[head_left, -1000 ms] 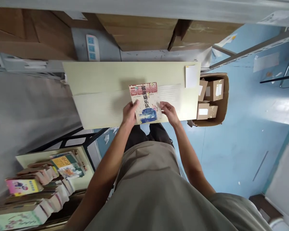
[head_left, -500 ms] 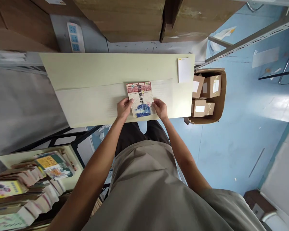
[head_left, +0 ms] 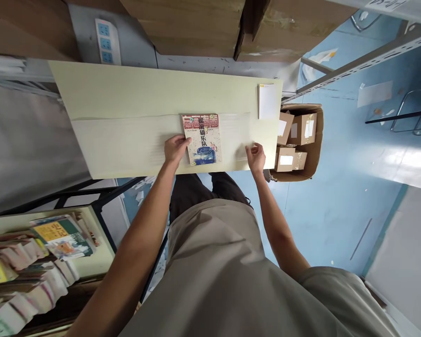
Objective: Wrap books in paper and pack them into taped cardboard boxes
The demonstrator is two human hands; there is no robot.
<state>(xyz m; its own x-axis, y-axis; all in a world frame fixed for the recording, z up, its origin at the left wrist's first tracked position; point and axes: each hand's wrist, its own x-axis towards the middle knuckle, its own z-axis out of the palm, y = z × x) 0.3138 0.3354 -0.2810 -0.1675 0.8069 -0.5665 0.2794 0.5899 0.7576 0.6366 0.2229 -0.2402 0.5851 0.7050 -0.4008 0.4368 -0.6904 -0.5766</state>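
A paperback book [head_left: 204, 140] lies on a thin translucent wrapping sheet [head_left: 126, 138], which is spread along the near half of the pale yellow table [head_left: 161, 91]. Its cover has a red band on top, dark vertical lettering and a blue drawing below. My left hand [head_left: 176, 149] grips the book's left edge, thumb on the cover, fingers partly hidden. Off to the right, near the sheet's right end, is my right hand [head_left: 255, 157]. Its fingers are curled, thumb and forefinger apart, with nothing visible between them.
A white pad [head_left: 267, 101] lies at the table's right end. Beyond it stands an open carton [head_left: 317, 140] holding several small boxes. Large cardboard boxes [head_left: 185, 28] and a power strip [head_left: 107, 42] line the back. Stacked books [head_left: 63, 236] fill the lower left.
My right hand has let go of the book's right side and moved right, to the sheet's end. My left hand stays on the book. The view has shifted slightly.
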